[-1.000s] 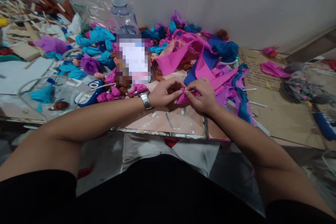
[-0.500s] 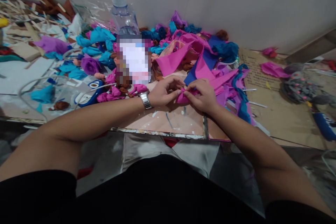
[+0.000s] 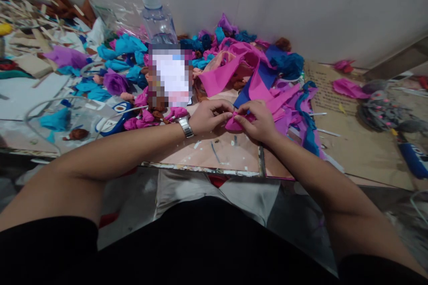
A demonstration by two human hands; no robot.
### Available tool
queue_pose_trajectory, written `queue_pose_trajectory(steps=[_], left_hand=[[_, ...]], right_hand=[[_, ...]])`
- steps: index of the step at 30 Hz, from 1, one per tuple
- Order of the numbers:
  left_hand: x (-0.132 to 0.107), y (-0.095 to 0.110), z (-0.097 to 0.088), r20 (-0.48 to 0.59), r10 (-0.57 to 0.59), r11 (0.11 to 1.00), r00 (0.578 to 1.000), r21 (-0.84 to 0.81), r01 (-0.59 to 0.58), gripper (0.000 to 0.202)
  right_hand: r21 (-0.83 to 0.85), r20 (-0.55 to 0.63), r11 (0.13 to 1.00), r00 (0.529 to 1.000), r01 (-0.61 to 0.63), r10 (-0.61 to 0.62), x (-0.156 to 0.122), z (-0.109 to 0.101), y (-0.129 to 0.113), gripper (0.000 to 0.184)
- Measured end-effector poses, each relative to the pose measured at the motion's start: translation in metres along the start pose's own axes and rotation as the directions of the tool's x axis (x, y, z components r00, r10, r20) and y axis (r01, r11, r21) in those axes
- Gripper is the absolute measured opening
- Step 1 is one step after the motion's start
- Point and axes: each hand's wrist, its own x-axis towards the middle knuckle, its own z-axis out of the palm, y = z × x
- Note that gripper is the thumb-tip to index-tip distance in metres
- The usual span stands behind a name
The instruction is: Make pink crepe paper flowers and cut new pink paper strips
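A small piece of pink crepe paper (image 3: 234, 124) is pinched between my two hands, just above the table's front part. My left hand (image 3: 210, 117), with a metal-band watch (image 3: 185, 127) on its wrist, grips the left side of the piece with thumb and fingers closed. From the right, my right hand (image 3: 258, 120) pinches the same piece, its thumb pressed on it. The fingertips of both hands nearly meet, and part of the paper is hidden under them. Behind the hands lie long pink strips (image 3: 217, 75) and a dark blue strip (image 3: 245, 93).
A clear bottle (image 3: 158, 24) with a white cap stands at the back, behind a blurred-out phone-like rectangle (image 3: 172, 75). Crumpled blue paper (image 3: 125, 44) and other coloured pieces cover the left. Wooden sticks (image 3: 23, 18) pile up far left. Brown cardboard (image 3: 334, 93) lies right.
My fingers have shifted slightly on the pink crepe paper, and its lower edge now looks smoother and rounder. The arms and the things around stay in place.
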Motion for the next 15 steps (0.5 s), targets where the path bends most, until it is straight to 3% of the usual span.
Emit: queue_pose_trajectory(steps=[5, 15], left_hand=[[0.0011, 0.0056, -0.0013, 0.041, 0.014, 0.999, 0.999, -0.048, -0.012, 0.040], [0.0042, -0.0013, -0.0002, 0.150, -0.066, 0.949, 0.986, -0.296, 0.108, 0.046]], right_hand=[[-0.005, -0.016, 1.000, 1.000, 0.006, -0.006, 0.0006, 0.0005, -0.0004, 0.036], [0.027, -0.009, 1.000, 1.000, 0.006, -0.006, 0.0012, 0.0018, 0.0013, 0.052]])
